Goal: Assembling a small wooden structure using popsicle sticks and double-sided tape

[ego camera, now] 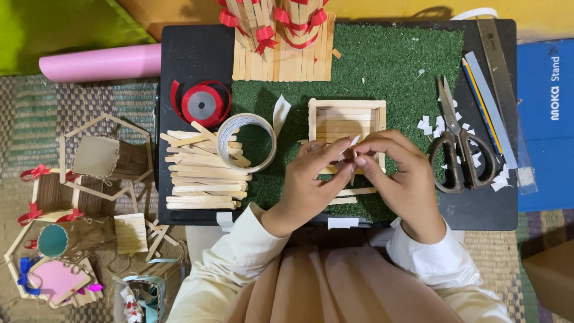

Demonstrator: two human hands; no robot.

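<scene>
Both hands are meeting over the wooden stick frame (347, 119). The left hand (311, 179) and right hand (397, 173) are pinching one small white paper strip (354, 142) between them, which is lying just at the near edge of the frame.

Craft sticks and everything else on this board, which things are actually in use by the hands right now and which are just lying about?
In use:
- left hand and right hand, pinching a small white strip
- square stick frame just beyond the hands
- loose sticks under the hands

Lying about:
- scissors
- tape roll
- red ribbon spool
- stick pile
- ruler
- pencil
</scene>
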